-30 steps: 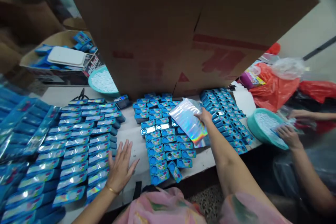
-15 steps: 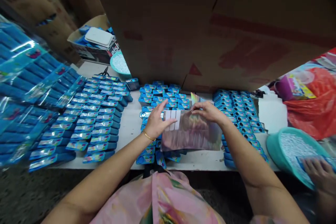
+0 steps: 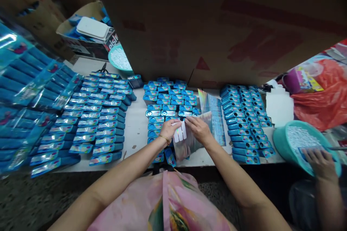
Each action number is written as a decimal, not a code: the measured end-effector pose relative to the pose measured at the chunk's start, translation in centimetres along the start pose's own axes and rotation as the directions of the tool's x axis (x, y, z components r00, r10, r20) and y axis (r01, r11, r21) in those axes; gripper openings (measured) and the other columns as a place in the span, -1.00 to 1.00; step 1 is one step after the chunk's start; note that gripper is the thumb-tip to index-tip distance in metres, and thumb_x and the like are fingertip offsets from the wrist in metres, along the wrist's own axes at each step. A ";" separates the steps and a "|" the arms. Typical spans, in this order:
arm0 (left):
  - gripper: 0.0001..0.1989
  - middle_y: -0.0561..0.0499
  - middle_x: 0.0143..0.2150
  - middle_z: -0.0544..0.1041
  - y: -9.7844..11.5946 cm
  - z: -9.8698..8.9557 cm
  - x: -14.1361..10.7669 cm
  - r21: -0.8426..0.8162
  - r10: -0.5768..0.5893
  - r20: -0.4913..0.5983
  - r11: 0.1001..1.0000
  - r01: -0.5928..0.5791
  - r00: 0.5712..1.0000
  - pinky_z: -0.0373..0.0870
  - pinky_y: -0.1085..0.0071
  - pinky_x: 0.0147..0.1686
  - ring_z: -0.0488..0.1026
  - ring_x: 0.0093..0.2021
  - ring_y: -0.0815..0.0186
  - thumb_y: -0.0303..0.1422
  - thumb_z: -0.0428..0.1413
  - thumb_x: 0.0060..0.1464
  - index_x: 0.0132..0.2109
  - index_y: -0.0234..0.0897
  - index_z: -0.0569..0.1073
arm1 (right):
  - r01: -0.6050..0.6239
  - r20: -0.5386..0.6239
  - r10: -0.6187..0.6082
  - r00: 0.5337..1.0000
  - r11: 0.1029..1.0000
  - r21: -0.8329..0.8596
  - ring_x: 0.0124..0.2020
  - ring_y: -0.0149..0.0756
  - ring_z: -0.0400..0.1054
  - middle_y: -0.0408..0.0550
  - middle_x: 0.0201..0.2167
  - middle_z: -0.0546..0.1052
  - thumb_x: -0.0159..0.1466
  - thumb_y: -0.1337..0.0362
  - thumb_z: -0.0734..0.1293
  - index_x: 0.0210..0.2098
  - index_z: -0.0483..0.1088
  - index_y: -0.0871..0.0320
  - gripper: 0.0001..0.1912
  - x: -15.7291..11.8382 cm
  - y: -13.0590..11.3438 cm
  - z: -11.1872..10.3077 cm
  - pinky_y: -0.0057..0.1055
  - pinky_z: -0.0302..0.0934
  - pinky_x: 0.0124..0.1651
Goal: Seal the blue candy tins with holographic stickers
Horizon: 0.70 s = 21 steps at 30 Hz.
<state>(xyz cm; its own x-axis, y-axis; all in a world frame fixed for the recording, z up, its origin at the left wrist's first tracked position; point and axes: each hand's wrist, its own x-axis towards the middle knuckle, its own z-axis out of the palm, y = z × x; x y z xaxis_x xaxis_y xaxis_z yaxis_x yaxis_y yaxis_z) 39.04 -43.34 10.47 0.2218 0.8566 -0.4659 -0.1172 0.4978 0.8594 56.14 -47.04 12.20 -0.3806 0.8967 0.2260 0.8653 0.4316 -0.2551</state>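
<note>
A glossy, see-through sticker sheet (image 3: 192,144) with white strips along its left end is held up over the table. My left hand (image 3: 169,130), wearing a thin bracelet, pinches the sheet's upper left end; whether a single sticker is between the fingertips is too small to tell. The upper edge of the sheet is gripped by my right hand (image 3: 199,130), thumb hidden. Under and behind both hands are rows of small blue packs (image 3: 168,97) with printed labels, partly covered. Flat on the table to the right lies a shimmering sheet (image 3: 214,112).
Blue packs (image 3: 105,119) stand in rows at left, beside plastic-wrapped bundles (image 3: 32,75). More packs (image 3: 241,122) with dark round holes are at right. A large carton (image 3: 173,25) blocks the back. A co-worker's hand (image 3: 320,160) is over a teal basin (image 3: 279,140) of white pieces.
My left hand has gone from spread fingers to a pinch at the sheet's end. My right hand has moved left, and the sheet is now tilted, uncovering the shimmering sheet.
</note>
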 end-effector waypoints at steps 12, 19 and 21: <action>-0.70 -0.13 -0.08 0.48 0.3 -3.1 1.4 0.537 0.442 0.072 0.738 -0.408 0.894 0.19 0.22 0.06 0.34 0.00 0.17 -0.26 0.14 -0.09 -0.20 -0.32 0.51 | -0.484 0.096 0.531 0.842 0.665 0.568 -0.39 -0.32 0.35 -0.07 -0.44 0.48 0.16 0.24 0.25 -0.49 0.40 0.10 -0.86 -1.1 -5.8 -7.0 -0.39 0.26 -0.34; -0.51 -0.12 0.02 0.44 -0.3 -8.3 -6.7 0.241 0.142 0.256 0.948 -0.205 0.956 0.20 0.23 0.08 0.31 0.07 0.15 -0.11 0.10 -0.02 0.01 -0.29 0.40 | -0.518 0.504 0.638 0.583 -0.186 0.835 -0.63 -0.49 0.23 -0.17 -0.66 0.41 -0.01 0.17 0.38 -0.51 0.40 0.20 -0.80 -1.5 -10.1 -1.4 -0.56 0.09 -0.57; -0.45 -0.10 -0.01 0.46 -0.7 -9.6 -8.2 0.220 0.112 0.210 0.963 -0.158 0.971 0.24 0.25 0.04 0.33 0.04 0.16 -0.17 0.22 -0.16 0.02 -0.27 0.40 | -0.498 0.569 0.599 0.563 -0.303 0.812 -0.65 -0.51 0.23 -0.16 -0.65 0.43 -0.03 0.17 0.40 -0.50 0.41 0.21 -0.79 -1.6 -11.9 0.0 -0.57 0.08 -0.58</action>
<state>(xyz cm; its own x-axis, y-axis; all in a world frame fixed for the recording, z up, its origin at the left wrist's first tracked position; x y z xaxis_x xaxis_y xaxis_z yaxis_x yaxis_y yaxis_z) 28.03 -49.44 11.69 0.4053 0.8591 -0.3125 0.0650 0.3139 0.9472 46.50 -53.61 14.88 0.1184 0.8197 -0.5604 -0.3374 -0.4976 -0.7991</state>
